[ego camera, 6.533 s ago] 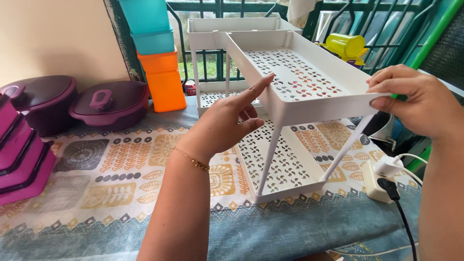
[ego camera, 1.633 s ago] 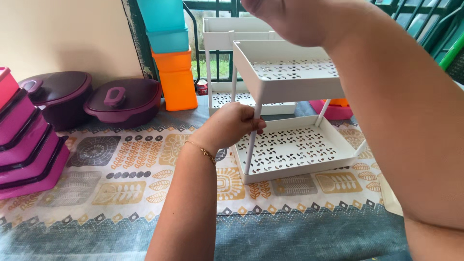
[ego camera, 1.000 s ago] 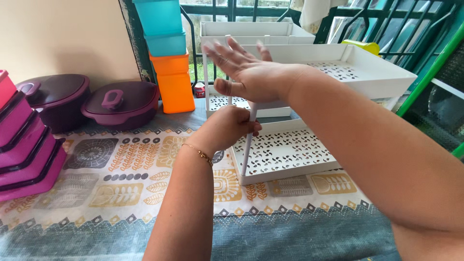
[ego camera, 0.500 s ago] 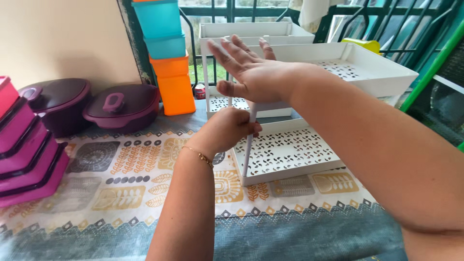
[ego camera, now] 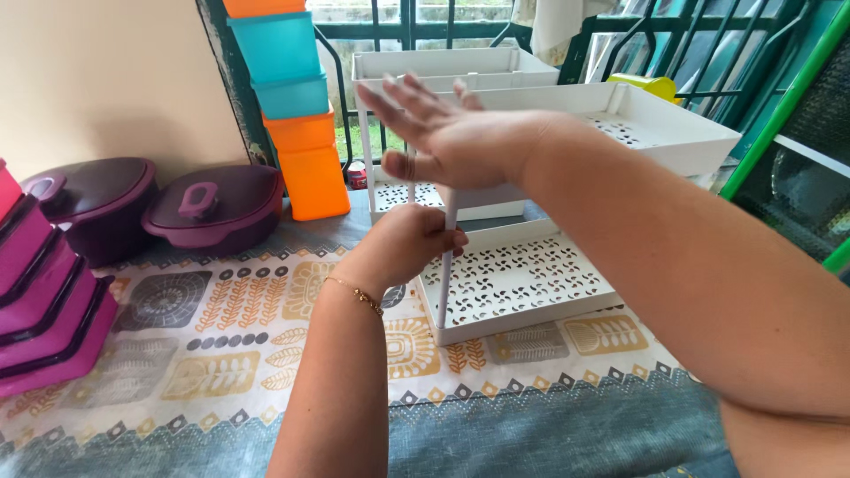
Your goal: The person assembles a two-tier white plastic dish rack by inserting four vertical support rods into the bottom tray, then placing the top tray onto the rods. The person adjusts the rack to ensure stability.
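Both hands met at one upright white post (ego camera: 445, 265) of the two-tier rack (ego camera: 522, 283) on the desk (ego camera: 221, 354): left hand (ego camera: 403, 248) fingers clamped around it, right hand (ego camera: 452, 142) flat, fingers spread, directly above its top end.

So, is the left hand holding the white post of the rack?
Yes, the left hand is closed around the white post at the front corner of the white rack, above its lower tray.
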